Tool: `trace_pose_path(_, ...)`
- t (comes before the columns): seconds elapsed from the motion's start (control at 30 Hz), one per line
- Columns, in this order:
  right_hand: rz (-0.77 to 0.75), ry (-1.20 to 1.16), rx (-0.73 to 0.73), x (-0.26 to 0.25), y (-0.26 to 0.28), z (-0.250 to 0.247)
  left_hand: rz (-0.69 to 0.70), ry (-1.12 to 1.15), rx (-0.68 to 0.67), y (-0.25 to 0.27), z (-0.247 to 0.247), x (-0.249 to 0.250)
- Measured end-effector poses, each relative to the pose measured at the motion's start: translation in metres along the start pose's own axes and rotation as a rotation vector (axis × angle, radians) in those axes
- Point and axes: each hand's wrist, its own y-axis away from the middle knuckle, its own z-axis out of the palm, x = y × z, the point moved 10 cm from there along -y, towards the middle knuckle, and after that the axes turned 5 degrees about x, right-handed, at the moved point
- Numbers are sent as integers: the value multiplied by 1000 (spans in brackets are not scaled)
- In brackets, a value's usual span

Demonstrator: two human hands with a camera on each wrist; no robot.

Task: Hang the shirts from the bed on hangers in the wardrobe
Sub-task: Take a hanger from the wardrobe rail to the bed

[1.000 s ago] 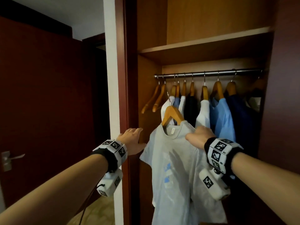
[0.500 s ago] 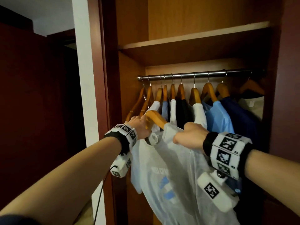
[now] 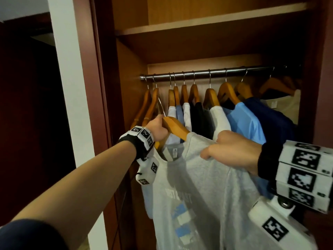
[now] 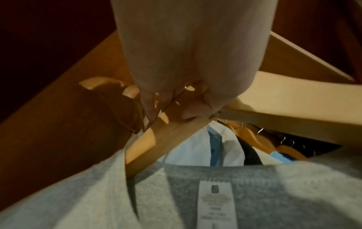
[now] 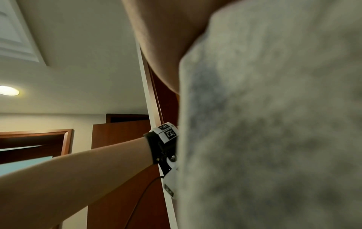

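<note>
Grey cotton, a T-shirt [image 3: 207,186] on a wooden hanger [image 3: 175,126], is held up in front of the open wardrobe [image 3: 129,98], below the metal rail [image 3: 207,71]. The left hand [image 3: 156,129] is wrapped round the hanger's peak at about ten o'clock from the collar, its fingers [image 4: 149,106] curled over the wood. The right hand [image 3: 232,152] is clamped on the shirt's shoulder at about two o'clock, cloth bunched in the fist. Compared with half a second earlier, the hanger has been lifted slightly toward the rail and both arms are seen nearer; a second ago the left hand was flat against the wardrobe frame, off the hanger. On the rail, two bare hangers [image 3: 149,105] are hung at the left end, followed by a row of hung shirts [image 3: 239,120] in white, black and blue. A shelf [image 3: 207,24] is fixed above the rail, and a dark door [image 3: 27,114] is seen at nine o'clock.
</note>
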Motion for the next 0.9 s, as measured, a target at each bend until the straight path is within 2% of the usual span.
trace_pose_path(0.23,29,-53,8,1,-3,-4,7,355,-44,-3,-1,17)
trace_pose_path(0.3,29,-48,5,0,-6,-3,-12,383,-30,-1,-2,18)
trace_pose_path(0.53,59,-50,71,-21,-39,-7,23,210,-44,6,-10,14)
trace_pose_path(0.73,24,-12,158,-66,-86,-21,-7,-7,4,-20,-36,-5)
trace_pose_path(0.9,8,118,226,-93,-148,-14,-26,-75,87,-51,-60,-9)
